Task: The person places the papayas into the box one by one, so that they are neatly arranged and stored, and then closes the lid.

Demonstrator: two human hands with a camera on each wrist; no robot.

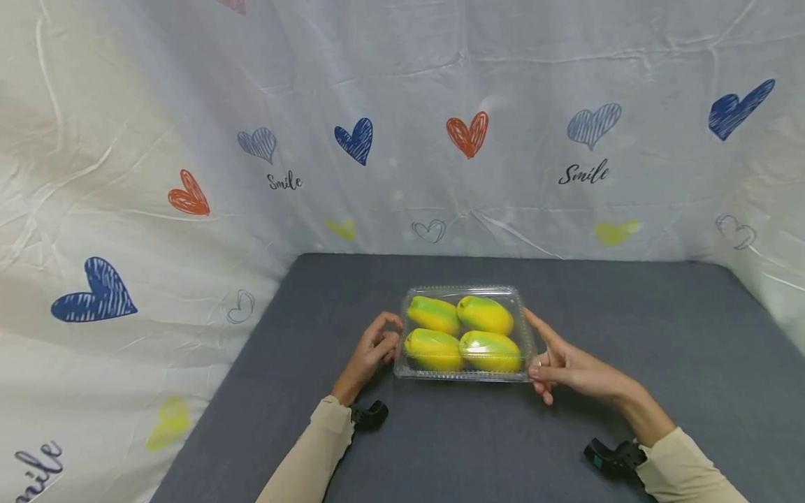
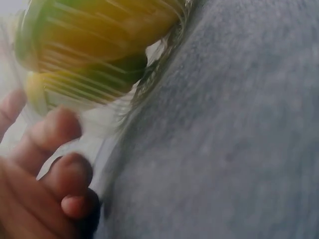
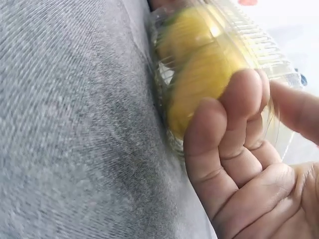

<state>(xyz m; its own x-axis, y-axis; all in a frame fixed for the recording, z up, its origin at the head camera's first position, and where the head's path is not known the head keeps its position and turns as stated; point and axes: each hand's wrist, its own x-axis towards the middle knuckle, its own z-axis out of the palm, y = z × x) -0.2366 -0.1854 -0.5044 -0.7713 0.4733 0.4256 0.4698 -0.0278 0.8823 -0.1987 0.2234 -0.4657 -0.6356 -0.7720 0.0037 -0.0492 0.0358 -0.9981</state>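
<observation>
A clear plastic clamshell box with its lid down sits on the dark grey table, near the middle of the head view. Several yellow-green mangoes lie inside it in two rows. At the box's left side, my left hand holds its edge with bent fingers. My right hand grips the right side, its thumb by the front corner and its index finger stretched along the edge. In the right wrist view, the other fingers curl beside the box wall. The left wrist view is blurred.
Grey cloth covers the table. A white curtain printed with hearts and the word Smile hangs behind it and along both sides. Each wrist wears a black strap device.
</observation>
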